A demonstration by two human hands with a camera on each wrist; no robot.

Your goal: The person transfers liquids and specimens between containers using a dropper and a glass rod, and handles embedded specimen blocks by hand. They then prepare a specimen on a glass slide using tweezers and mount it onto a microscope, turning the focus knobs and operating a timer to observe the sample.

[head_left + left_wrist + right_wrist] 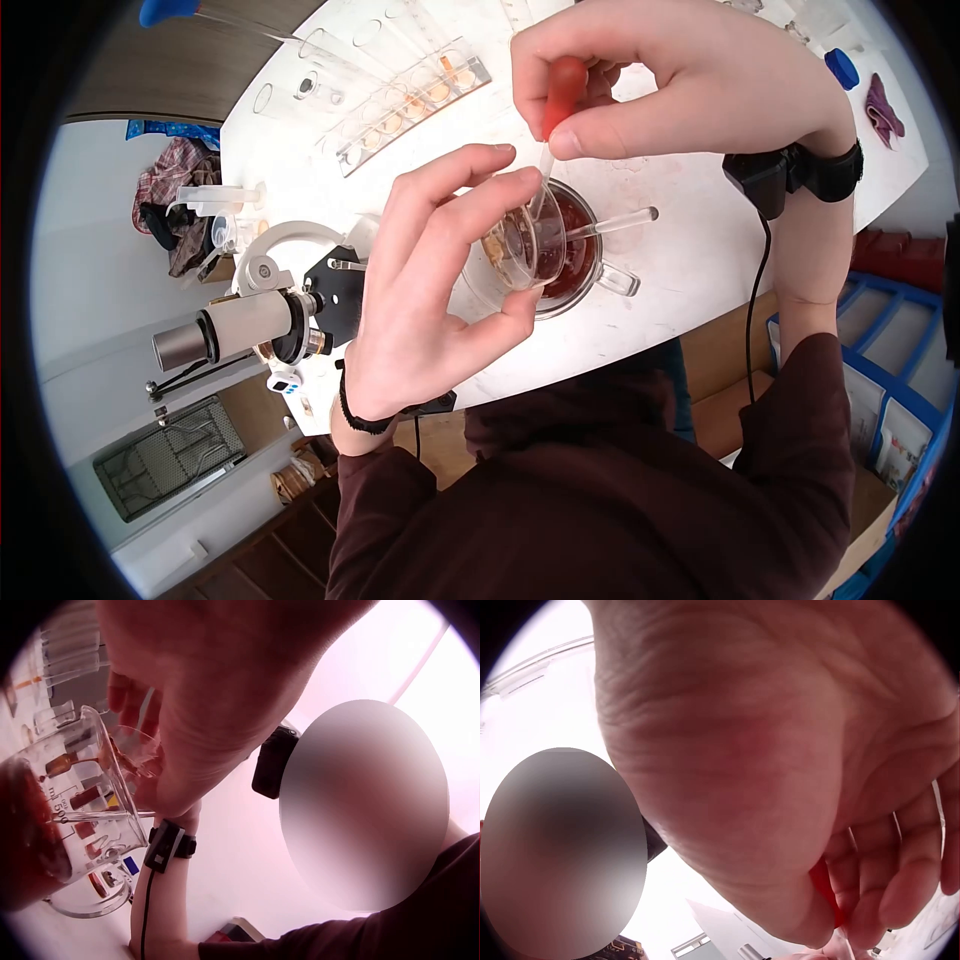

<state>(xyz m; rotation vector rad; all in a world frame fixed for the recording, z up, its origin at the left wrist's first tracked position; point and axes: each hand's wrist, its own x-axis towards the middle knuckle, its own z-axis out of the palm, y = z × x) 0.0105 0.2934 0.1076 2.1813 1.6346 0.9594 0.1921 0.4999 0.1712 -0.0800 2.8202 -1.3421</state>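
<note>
My left hand (440,270) grips a small clear glass vessel (522,248), tilted above a glass mug-like beaker (614,281) of dark red liquid (578,270). Between thumb and fingers, my right hand (680,85) pinches the red rubber bulb (566,92) of a dropper, whose glass tube points down into the small vessel. A glass rod (625,222) leans out over the beaker's rim. In the left wrist view the beaker (112,780) shows volume marks; in the right wrist view the red bulb (824,889) shows beside the thumb.
A rack (415,115) of tubes with orange contents stands beyond the hands, with empty glass tubes (325,50) behind it. A microscope (250,325) is at the left. A blue cap (842,69) and a purple cloth (883,110) lie at the right.
</note>
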